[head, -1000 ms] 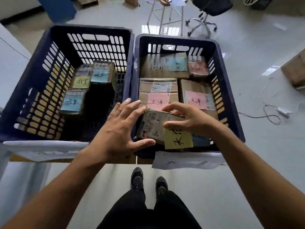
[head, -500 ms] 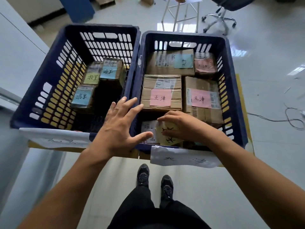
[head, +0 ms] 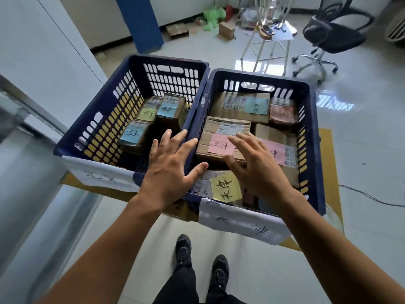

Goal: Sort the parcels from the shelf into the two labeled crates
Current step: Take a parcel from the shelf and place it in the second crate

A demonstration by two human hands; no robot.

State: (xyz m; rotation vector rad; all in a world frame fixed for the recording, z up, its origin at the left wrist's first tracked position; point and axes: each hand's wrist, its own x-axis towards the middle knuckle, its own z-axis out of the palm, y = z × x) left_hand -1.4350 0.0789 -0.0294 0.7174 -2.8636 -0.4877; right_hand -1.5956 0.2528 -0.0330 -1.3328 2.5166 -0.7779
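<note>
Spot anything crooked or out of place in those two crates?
The nearest parcel in the right crate: its yellow note sits skewed, writing turned sideways, while the pink note behind it reads upright. Nothing spilled or damaged.

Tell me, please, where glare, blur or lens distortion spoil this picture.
Head view: window glare whitens the glossy floor beyond the right crate; the wide lens stretches everything toward the corners; the left hand and right hand look slightly motion-soft; the pink note reads clearly.

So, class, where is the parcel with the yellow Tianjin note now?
In the head view, the parcel lies at the near end of the right crate, just this side of the pink-note box, between the left hand and right hand.
</note>
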